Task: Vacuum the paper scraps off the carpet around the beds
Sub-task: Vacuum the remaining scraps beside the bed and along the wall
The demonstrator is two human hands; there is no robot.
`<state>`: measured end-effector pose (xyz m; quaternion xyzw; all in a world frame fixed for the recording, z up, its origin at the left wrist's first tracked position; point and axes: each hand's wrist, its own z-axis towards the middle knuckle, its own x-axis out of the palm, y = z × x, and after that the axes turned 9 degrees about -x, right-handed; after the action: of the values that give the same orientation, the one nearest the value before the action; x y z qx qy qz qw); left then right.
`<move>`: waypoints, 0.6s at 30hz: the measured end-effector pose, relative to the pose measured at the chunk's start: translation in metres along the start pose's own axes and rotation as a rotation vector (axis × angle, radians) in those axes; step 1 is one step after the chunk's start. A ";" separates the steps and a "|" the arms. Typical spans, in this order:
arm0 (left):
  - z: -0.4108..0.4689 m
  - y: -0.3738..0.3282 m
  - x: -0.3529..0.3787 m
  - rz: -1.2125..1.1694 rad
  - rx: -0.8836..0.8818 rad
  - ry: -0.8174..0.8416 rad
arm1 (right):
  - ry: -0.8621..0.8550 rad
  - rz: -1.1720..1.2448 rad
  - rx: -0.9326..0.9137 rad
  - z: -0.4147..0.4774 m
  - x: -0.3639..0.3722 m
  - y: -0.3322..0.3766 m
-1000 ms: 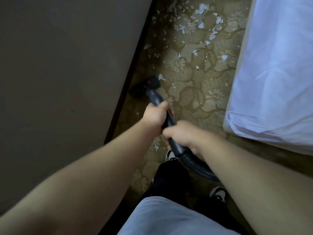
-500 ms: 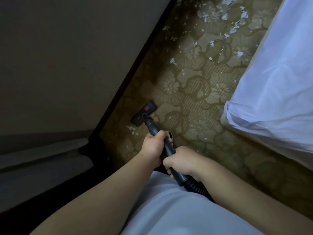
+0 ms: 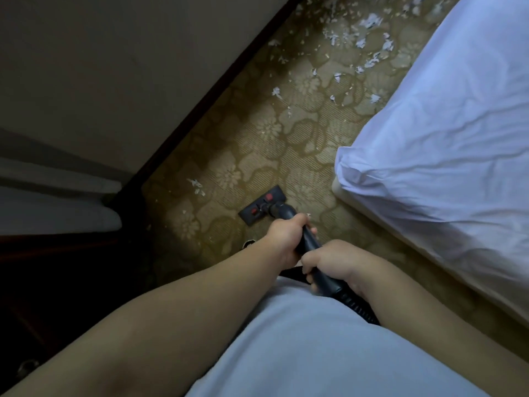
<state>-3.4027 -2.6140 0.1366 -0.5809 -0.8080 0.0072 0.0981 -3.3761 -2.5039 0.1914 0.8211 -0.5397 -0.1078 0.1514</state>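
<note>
Left hand (image 3: pixel 286 239) grips the vacuum wand (image 3: pixel 307 242) low down, and right hand (image 3: pixel 332 262) grips it just behind. Both sets of fingers (image 3: pixel 310 265) are clenched round the wand. The floor head (image 3: pixel 262 206) sits on the carpet (image 3: pixel 257 150), mid-strip between the wall (image 3: pixel 114 67) and the bed (image 3: pixel 443 133).

A few paper scraps (image 3: pixel 196 187) lie just beyond the head toward the wall edge. The main litter is well away at the carpet's far end.

**Risks**
- The head is angled, so a pass may skip the scraps along the dark wall edge.
- A fast push could scatter light scraps rather than lift them.
- The head may knock the bed corner.
- The hose (image 3: pixel 357 306) may snag.

**Hidden or unclear**
- The hose is cut off behind the shirt (image 3: pixel 300 353), and the vacuum body is not in view.
- The far scraps run past the top edge.
- The lower-left corner is too dark to read.
- I cannot tell whether the head sits flat.
</note>
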 end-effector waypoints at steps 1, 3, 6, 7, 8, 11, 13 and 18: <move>-0.003 0.006 0.002 -0.001 -0.005 0.006 | -0.006 0.003 0.001 -0.005 -0.001 -0.006; -0.011 0.015 0.002 -0.006 -0.016 0.024 | -0.003 -0.011 -0.004 -0.013 -0.003 -0.014; -0.019 0.025 -0.006 -0.027 -0.021 0.050 | 0.013 -0.031 -0.010 -0.020 0.001 -0.022; -0.022 0.026 -0.011 -0.036 -0.019 0.049 | 0.020 -0.039 -0.012 -0.020 0.005 -0.022; -0.024 0.024 -0.017 -0.037 -0.018 0.045 | 0.027 -0.049 -0.015 -0.019 0.010 -0.021; -0.028 0.011 -0.044 -0.063 -0.023 0.024 | 0.046 -0.067 -0.031 -0.008 0.035 -0.007; -0.027 -0.004 -0.069 -0.096 -0.011 -0.003 | 0.045 -0.092 -0.063 0.003 0.057 0.009; -0.019 -0.059 -0.149 -0.166 0.018 -0.056 | 0.064 -0.196 -0.119 0.039 0.127 0.067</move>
<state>-3.4091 -2.7747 0.1398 -0.5108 -0.8556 0.0228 0.0809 -3.3961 -2.6507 0.1775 0.8625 -0.4444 -0.1275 0.2057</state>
